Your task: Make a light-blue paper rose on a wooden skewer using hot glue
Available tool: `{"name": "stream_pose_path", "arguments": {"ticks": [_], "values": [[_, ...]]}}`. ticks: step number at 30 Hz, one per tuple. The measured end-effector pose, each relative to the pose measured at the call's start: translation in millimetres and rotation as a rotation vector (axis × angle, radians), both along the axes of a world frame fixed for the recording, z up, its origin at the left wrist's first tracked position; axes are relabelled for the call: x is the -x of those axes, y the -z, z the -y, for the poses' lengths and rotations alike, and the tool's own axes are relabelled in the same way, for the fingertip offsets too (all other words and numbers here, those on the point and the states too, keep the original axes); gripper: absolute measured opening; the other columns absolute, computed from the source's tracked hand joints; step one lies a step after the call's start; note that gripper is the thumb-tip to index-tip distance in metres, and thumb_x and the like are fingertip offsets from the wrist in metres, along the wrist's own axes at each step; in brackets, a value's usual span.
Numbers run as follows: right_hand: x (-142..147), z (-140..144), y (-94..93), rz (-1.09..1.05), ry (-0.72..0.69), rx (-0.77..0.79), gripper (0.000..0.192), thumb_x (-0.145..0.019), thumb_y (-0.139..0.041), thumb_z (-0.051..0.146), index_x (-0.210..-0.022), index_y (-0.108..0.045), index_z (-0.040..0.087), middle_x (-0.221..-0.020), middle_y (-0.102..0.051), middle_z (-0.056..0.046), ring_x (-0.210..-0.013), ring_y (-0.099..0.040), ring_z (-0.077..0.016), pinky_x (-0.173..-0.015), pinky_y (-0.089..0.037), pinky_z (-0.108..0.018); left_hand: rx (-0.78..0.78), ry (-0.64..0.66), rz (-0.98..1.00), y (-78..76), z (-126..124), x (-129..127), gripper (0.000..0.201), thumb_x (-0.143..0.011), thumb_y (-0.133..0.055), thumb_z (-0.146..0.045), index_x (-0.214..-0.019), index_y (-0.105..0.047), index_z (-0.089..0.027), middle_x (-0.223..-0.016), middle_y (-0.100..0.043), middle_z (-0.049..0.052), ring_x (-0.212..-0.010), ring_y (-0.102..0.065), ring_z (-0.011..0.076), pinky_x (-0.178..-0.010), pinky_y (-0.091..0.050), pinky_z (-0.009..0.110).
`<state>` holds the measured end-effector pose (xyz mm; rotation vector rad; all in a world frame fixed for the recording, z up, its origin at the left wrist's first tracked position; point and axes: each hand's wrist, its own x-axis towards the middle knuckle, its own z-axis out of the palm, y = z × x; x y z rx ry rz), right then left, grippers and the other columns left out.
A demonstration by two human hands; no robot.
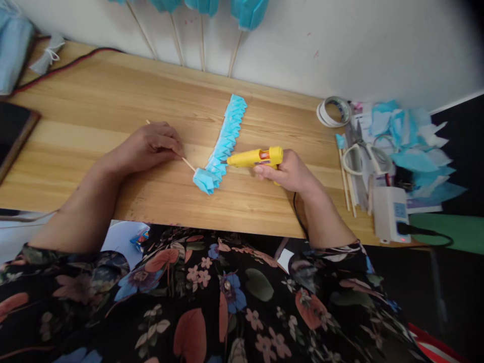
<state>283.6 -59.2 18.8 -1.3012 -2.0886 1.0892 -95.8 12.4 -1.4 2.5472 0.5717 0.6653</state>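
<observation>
My left hand (161, 142) pinches a thin wooden stick (188, 163) left of centre. At the stick's near end is a rolled piece of blue paper (205, 180), which meets the lower end of a pleated blue paper strip (227, 133). This strip lies slantwise on the table, its edge zigzag. In my right hand (289, 172) is a yellow glue gun (255, 157), held around its handle. The gun points left, and its nozzle is at the strip's lower part; whether it touches, I cannot tell. A black cord hangs from the gun's side.
Scissors (365, 157), a tape roll (335, 112), blue paper scraps (419, 146), sticks (346, 184) and a white power socket (391, 214) crowd the right side. Blue paper flowers (247, 12) on sticks lean against the wall. A dark tablet-like object (15, 131) lies far left.
</observation>
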Motion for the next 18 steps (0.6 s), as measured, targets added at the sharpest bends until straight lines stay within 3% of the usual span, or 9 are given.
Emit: {"name": "stream_pose_path", "arguments": {"ticks": [13,18], "values": [[-4.8,-1.8,-6.5,-0.009,-0.094,0.043,0.052,-0.09,-0.07,0.069,-0.072,-0.067,0.02,-0.062,-0.066,0.001,-0.06,-0.057,-0.0134,-0.061,-0.042,-0.027,0.003,-0.001,0.005,-0.3,0.5,1.6,0.023,-0.106,-0.063,-0.025,-0.091,-0.081,-0.019,-0.094,-0.077,0.008,-0.087,-0.067,0.0184,-0.081,-0.049,0.03],[-9.0,-1.9,-2.4,-0.146,-0.058,0.077,0.057,-0.093,-0.066,0.073,-0.072,-0.07,0.02,-0.065,-0.067,0.0,-0.059,-0.056,-0.0125,-0.058,-0.042,-0.027,-0.004,0.002,-0.007,-1.4,1.4,1.2,0.023,-0.106,-0.063,-0.025,-0.092,-0.08,-0.018,-0.094,-0.076,0.009,-0.088,-0.067,0.0182,-0.081,-0.049,0.03]]}}
